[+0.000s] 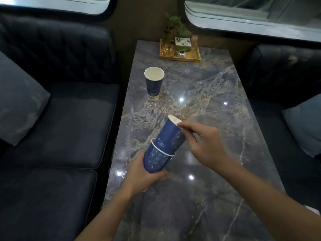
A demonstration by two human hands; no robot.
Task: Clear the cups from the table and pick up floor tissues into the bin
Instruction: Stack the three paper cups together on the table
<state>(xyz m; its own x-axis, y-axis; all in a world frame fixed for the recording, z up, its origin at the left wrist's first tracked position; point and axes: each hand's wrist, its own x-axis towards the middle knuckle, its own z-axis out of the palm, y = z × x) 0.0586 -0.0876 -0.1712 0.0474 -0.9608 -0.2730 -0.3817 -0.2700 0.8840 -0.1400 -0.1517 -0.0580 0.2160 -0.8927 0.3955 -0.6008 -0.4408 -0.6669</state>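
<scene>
Left hand (142, 173) grips nested cups (162, 146), rims pointing up-right.

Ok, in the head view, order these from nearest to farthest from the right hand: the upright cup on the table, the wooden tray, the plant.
From the right hand:
1. Upright cup, standing on the table's left side, beyond the hand.
2. Wooden tray, at the table's far end.
3. Plant, rising from the tray's back, against the wall.
</scene>
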